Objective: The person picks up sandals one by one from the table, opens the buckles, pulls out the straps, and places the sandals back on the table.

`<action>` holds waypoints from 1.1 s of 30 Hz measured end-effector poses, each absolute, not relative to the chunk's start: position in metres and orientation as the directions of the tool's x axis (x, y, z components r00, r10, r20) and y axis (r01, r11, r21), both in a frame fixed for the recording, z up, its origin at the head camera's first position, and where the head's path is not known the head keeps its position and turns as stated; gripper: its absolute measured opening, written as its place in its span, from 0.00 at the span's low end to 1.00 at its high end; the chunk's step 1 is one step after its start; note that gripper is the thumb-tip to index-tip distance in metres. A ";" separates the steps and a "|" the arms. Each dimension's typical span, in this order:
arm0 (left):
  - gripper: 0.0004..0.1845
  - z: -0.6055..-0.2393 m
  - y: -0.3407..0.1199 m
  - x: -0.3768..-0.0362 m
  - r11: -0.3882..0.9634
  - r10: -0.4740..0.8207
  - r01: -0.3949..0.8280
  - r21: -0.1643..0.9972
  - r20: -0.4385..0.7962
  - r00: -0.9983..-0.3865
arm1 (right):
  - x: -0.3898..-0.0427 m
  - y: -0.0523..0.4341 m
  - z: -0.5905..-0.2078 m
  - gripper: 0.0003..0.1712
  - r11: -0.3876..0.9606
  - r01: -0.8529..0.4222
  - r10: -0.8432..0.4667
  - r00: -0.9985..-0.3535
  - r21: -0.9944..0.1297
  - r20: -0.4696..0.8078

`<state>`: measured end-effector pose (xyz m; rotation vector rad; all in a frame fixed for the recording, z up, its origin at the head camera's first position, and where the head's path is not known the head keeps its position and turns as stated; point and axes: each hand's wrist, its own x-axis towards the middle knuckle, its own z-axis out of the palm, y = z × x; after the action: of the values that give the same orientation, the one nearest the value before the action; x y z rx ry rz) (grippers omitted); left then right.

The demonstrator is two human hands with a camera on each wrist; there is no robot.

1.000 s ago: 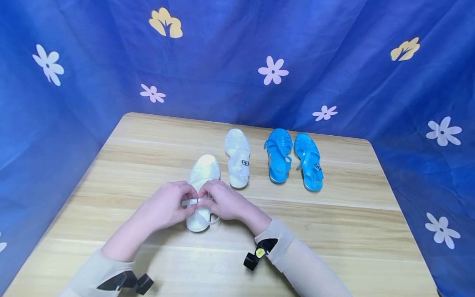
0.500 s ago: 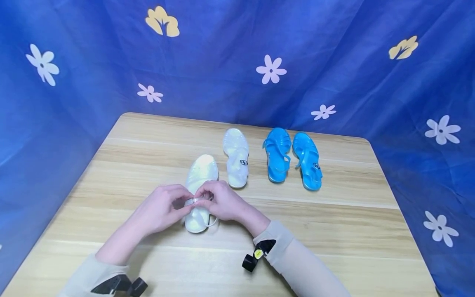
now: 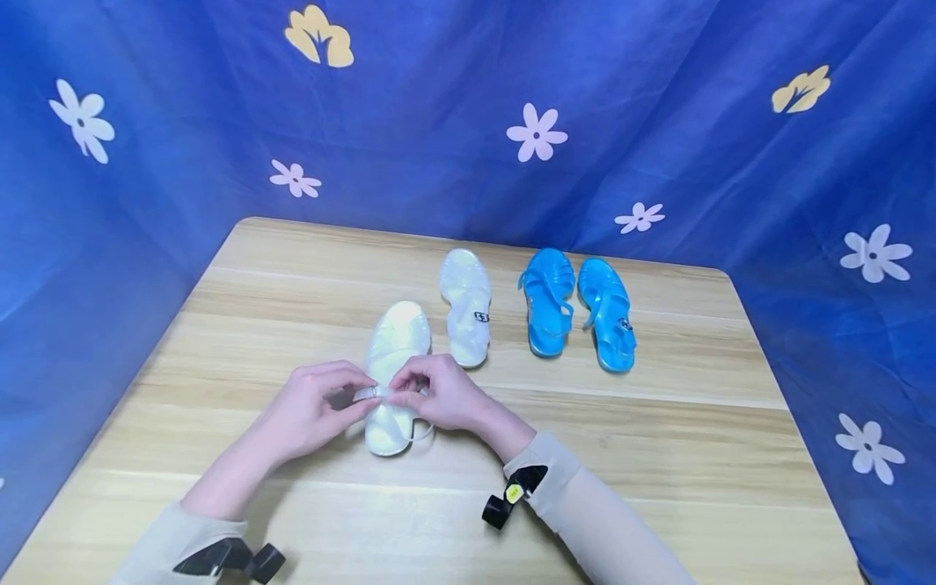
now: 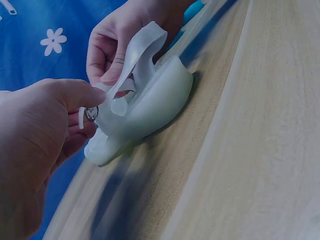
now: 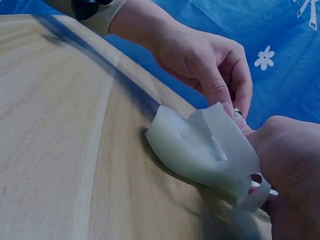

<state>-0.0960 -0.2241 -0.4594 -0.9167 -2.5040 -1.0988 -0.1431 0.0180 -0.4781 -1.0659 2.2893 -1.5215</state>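
A white jelly sandal [image 3: 396, 345] lies on the wooden table [image 3: 658, 455], toe pointing away from me. Both hands meet over its heel end. My left hand [image 3: 363, 396] pinches the end of the ankle strap [image 3: 371, 394] at the small metal buckle [image 4: 91, 113]. My right hand [image 3: 400, 388] pinches the same strap from the other side. In the left wrist view the strap [image 4: 136, 52] rises in a loop above the sandal [image 4: 155, 102]. The right wrist view shows the sandal [image 5: 190, 150] with the left hand [image 5: 231, 107] behind it.
A second white sandal [image 3: 465, 307] lies just beyond, to the right. A pair of blue jelly sandals [image 3: 548, 302] [image 3: 608, 317] sits side by side further right. Blue cloth with flower prints [image 3: 537, 134] hangs behind and around the table.
The hands have stayed on the strap and drawn slightly apart, so a short stretch of strap shows between them. The sandal has barely moved.
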 end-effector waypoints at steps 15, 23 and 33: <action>0.15 -0.458 -0.225 -0.097 0.539 0.445 0.588 0.603 0.389 -0.806 | -0.147 0.019 -0.471 0.08 0.202 -0.692 -0.712 -0.590 -0.693 0.381; 0.13 -0.459 -0.226 -0.094 0.560 0.424 0.560 0.611 0.369 -0.827 | -0.145 0.036 -0.472 0.06 0.262 -0.692 -0.688 -0.623 -0.673 0.373; 0.13 -0.459 -0.226 -0.090 0.542 0.391 0.542 0.643 0.378 -0.839 | -0.143 0.053 -0.475 0.05 0.248 -0.632 -0.577 -0.705 -0.734 0.412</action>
<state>-0.0899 -0.2256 -0.4588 -0.7922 -2.5881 -1.1774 -0.1428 0.0534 -0.4754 -1.2254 2.5261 -1.5322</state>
